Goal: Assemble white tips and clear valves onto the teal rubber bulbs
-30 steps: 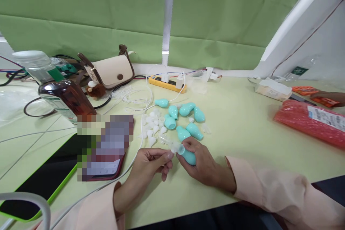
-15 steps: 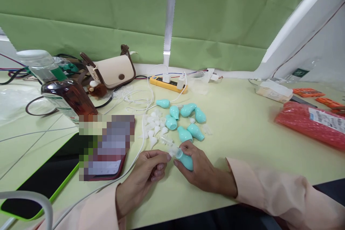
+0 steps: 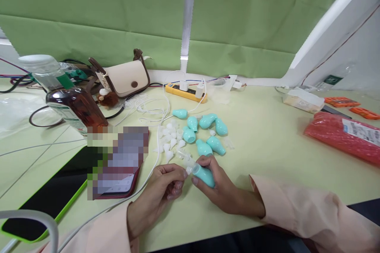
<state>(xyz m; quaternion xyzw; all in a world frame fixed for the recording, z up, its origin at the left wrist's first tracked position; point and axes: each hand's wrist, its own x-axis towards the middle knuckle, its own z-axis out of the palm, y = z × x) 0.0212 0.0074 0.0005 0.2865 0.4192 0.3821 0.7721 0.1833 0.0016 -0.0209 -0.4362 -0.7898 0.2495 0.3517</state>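
Note:
My right hand (image 3: 221, 187) grips a teal rubber bulb (image 3: 204, 175) near the table's front edge, its neck pointing left. My left hand (image 3: 162, 193) pinches a small clear plastic tip (image 3: 188, 169) right at the bulb's neck. Just beyond my hands lie several more teal bulbs (image 3: 204, 147) and a scatter of small white and clear tips (image 3: 170, 137).
A phone (image 3: 118, 166) and a black tablet with a green edge (image 3: 44, 201) lie at left. A brown bottle (image 3: 74, 108), a beige handbag (image 3: 124, 77), white cables and a yellow power strip (image 3: 185, 91) sit behind. A red packet (image 3: 344, 134) is at right.
My hands have stayed together at the bulb's neck. My left fingers have curled in a little. A person's hand at the far right edge has gone from view.

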